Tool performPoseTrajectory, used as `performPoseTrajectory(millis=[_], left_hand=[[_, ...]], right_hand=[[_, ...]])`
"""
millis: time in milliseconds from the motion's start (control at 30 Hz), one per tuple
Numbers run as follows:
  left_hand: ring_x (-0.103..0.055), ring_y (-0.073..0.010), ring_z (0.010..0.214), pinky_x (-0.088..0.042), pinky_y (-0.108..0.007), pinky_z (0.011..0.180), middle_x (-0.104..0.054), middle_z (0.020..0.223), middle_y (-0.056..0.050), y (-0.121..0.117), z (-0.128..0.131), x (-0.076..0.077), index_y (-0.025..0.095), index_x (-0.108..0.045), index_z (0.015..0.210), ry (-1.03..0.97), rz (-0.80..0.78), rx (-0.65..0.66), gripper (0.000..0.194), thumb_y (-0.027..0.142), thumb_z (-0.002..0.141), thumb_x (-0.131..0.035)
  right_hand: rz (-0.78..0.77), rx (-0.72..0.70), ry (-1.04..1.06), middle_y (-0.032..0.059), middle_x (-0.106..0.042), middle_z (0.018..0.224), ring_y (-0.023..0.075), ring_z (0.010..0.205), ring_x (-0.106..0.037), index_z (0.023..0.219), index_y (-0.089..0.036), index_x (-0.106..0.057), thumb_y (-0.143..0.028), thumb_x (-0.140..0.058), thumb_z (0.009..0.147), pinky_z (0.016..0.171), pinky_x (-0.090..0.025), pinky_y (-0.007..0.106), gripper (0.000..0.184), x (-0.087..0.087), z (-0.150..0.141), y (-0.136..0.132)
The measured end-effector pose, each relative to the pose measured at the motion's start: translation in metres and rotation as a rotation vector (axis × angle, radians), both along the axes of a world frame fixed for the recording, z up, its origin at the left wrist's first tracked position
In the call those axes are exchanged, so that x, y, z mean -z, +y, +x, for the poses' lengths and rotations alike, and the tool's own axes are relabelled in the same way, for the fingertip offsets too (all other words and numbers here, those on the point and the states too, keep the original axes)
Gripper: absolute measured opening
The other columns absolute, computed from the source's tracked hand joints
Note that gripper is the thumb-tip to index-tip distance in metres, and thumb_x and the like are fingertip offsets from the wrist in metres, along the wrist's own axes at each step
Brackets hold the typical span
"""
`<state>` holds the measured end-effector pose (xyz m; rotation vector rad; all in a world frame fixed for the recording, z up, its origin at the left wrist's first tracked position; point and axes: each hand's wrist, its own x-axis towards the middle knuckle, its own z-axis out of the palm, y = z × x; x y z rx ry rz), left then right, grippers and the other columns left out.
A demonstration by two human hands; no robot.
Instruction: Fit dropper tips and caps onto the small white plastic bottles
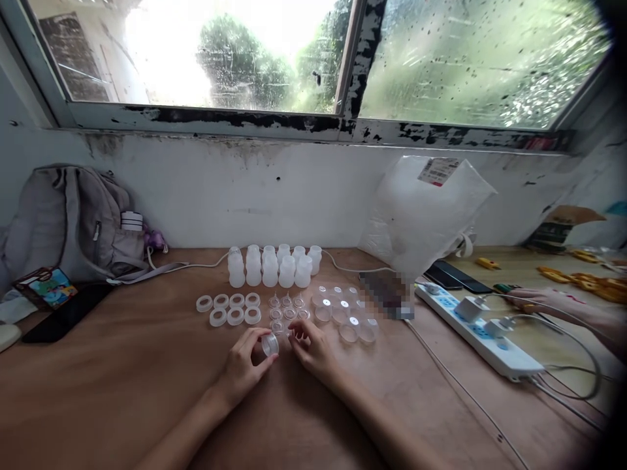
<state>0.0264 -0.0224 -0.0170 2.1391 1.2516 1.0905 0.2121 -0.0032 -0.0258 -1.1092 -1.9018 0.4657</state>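
Observation:
My left hand [245,358] holds a translucent plastic ring [270,344] between thumb and fingers, tilted on its edge just above the table. Close beside it, my right hand [313,349] has its fingers curled together at the near edge of a group of clear bottle teats [289,302]. Whatever those fingertips pinch, if anything, is too small to make out. Several matching rings [237,300] lie in two rows to the left of the teats. Clear round caps [349,333] stand on the right. Behind them are rows of frosted small bottles [270,269].
A power strip [482,333] with plugged chargers and trailing cables lies on the right, near a blurred-out device [386,295]. A clear plastic bag [426,209] leans by the wall. Another person's hand [548,301] is at far right. A grey backpack [73,215] sits at left.

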Motion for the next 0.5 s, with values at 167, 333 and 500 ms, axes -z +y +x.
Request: performPoseTrajectory(millis=[167,333,500], left_hand=[[-0.056,-0.0121,0.068,-0.05,-0.028,0.067,-0.054,0.103,-0.005,0.001,0.001,0.004,0.021,-0.048,0.106,-0.048,-0.02,0.031,0.036,0.024,0.071,-0.057],[-0.054,-0.016,0.09,-0.05,-0.027,0.073,-0.051,0.106,-0.005,-0.001,0.002,0.004,0.022,-0.047,0.108,-0.089,-0.039,0.107,0.035,0.021,0.073,-0.054],[-0.055,-0.0124,0.075,-0.05,-0.029,0.071,-0.051,0.106,-0.005,-0.002,0.001,0.003,0.022,-0.046,0.108,-0.071,-0.058,0.129,0.035,0.022,0.074,-0.054]], right_hand=[[-0.033,-0.094,-0.003,0.0007,-0.052,0.072,0.0117,0.065,-0.049,0.087,-0.019,-0.05,-0.012,-0.048,0.072,0.059,-0.041,0.023,0.017,-0.004,-0.005,-0.009],[-0.175,-0.166,0.118,0.0002,-0.054,0.073,0.0103,0.063,-0.05,0.089,-0.019,-0.049,-0.016,-0.048,0.075,0.057,-0.041,0.021,0.015,-0.005,-0.014,-0.015],[-0.379,-0.242,0.322,0.0012,-0.056,0.078,0.0116,0.069,-0.054,0.089,-0.018,-0.049,-0.02,-0.051,0.075,0.061,-0.044,0.022,0.014,-0.008,-0.015,-0.015]])
